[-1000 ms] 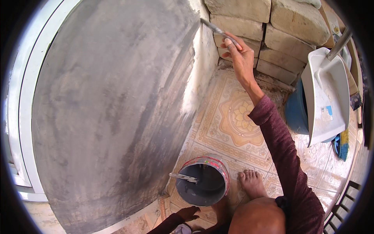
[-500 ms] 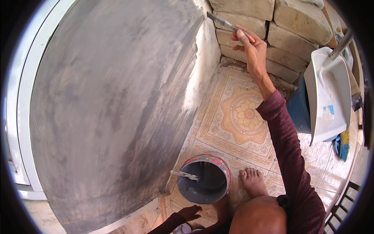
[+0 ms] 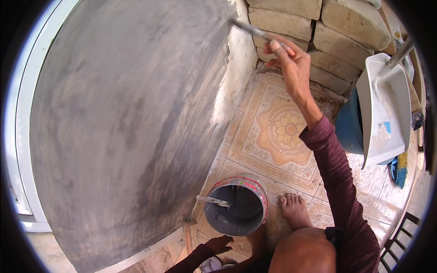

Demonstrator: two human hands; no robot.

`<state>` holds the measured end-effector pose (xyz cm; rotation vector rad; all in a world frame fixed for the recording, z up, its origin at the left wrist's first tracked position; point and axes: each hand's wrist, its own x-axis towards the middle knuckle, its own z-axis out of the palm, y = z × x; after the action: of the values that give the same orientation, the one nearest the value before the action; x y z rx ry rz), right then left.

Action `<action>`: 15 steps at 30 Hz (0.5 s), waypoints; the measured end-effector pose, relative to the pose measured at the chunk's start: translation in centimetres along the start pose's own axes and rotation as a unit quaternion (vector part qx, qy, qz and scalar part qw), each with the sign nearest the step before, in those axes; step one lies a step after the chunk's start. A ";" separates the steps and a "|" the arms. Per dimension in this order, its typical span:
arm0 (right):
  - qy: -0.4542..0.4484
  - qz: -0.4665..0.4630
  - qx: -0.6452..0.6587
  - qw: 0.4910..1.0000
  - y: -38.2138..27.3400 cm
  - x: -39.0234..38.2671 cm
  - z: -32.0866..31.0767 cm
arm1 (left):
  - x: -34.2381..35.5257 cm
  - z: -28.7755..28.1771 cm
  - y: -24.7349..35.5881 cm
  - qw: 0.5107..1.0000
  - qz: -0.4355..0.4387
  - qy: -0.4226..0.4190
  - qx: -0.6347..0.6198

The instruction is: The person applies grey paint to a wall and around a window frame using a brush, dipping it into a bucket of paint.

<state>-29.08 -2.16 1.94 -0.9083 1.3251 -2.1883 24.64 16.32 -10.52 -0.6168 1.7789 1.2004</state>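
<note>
My right hand (image 3: pixel 295 67) is closed round the handle of a slim paintbrush (image 3: pixel 256 32). The brush's dark tip meets the wall (image 3: pixel 132 104) near its upper right edge, where streaky grey paint borders a bare white strip (image 3: pixel 235 68). Low in the view, my left hand (image 3: pixel 219 244) hangs beside the bucket with its fingers loosely stretched and nothing visible in them. The bucket (image 3: pixel 265 193) has a red-marked rim and holds dark grey paint (image 3: pixel 241 216). A paint-crusted flat stick (image 3: pixel 213 201) leans out over its left side.
Pale stacked blocks (image 3: pixel 282 22) stand at the far right of the wall. On the right are a white long-handled dustpan (image 3: pixel 387 113), a blue bucket (image 3: pixel 349 127) and a blue-yellow brush (image 3: pixel 401 170). Patterned tiles (image 3: pixel 287 129) cover the floor; my bare foot (image 3: pixel 296 211) rests beside the paint bucket.
My right hand and the paintbrush have moved slightly left and down, the tip shifting from the corner onto the grey edge. My left hand has shifted slightly.
</note>
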 end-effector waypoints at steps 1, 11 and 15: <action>0.044 -0.019 -0.001 0.999 0.2 0.5 -0.1 | 0.0 0.0 0.0 1.000 0.002 0.000 0.000; -0.217 0.037 0.028 0.975 -2.2 -8.7 3.4 | -0.6 1.0 0.2 1.000 0.007 0.000 -0.025; -0.015 -0.007 -0.048 0.999 0.7 -3.3 1.4 | -0.5 -0.1 1.1 1.000 -0.008 -0.003 -0.002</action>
<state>-25.80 -1.19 0.77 -0.9857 1.4244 -2.1292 24.05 16.62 -9.54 -0.6282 1.7629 1.1942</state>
